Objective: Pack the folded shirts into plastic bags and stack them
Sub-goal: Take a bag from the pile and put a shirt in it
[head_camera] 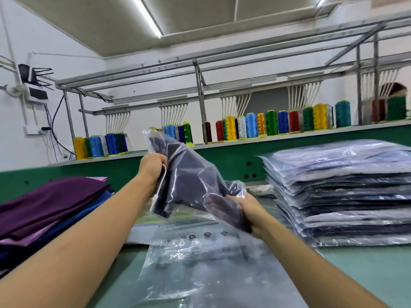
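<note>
- The left hand grips with curled fingers the upper edge of a clear plastic bag with a dark navy shirt inside, held above the green table.
- The right hand clasps the bag's lower corner, at 5 o'clock.
- A tall stack of packed clear bags lies at 3 o'clock, a pile of purple and blue cloth at 9 o'clock.
- Empty flat clear bags lie at 6 o'clock.

Glossy, crinkled clear plastic bag over matt dark cloth shirt — beside it, smooth matt green tabletop.
</note>
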A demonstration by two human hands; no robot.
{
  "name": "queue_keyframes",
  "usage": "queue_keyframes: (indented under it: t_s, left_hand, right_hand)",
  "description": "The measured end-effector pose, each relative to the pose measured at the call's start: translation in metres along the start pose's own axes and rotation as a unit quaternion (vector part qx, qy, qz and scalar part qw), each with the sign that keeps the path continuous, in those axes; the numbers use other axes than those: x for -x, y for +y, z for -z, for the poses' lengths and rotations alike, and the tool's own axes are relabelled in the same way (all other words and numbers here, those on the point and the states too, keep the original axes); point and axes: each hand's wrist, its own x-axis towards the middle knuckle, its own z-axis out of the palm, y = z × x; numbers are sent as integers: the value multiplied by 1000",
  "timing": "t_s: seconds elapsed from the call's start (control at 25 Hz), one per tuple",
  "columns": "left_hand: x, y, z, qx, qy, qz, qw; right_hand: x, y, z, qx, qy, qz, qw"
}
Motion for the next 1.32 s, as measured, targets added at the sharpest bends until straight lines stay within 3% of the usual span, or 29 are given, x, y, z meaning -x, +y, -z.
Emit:
queue_keyframes:
  t_s: [0.08, 0.2, 0.36, 0.44, 0.6, 0.8, 0.96, 1.04, 1.16, 1.32]
  left_hand:
    - [-12, -5, 8, -38, 8, -19, 999]
    - [-14, -7, 4, -31, -9, -9, 999]
    - [-11, -1, -30, 146, -135, 132, 971]
    - [-12, 9, -57, 155, -191, 167, 955]
    - [-18, 30, -124, 141, -257, 140, 946]
    - [-25, 49, -208, 125, -299, 122, 938]
    - [-29, 42, -271, 103, -310, 112, 938]
    - [-33, 28, -304, 41, -301, 64, 951]
    - [-48, 18, -338, -83, -213, -39, 973]
    - [-70, 12, -363, -102, -194, -23, 975]
  right_hand:
    - [-4, -28, 6, 81, 65, 46, 994]
    - [-10, -76, 25, 117, 113, 93, 982]
    - [-15, -132, 70, 116, 138, 127, 975]
    - [-14, -155, 102, 125, 152, 111, 974]
    - [-9, -185, 171, 136, 211, 58, 966]
    - [-11, -213, 242, 82, 293, 57, 951]
    - [-17, -230, 291, 94, 341, 42, 934]
    - [-20, -236, 317, 122, 358, 25, 925]
    - [-24, -247, 351, 177, 396, 6, 901]
    - [-37, -253, 379, 331, 416, 11, 847]
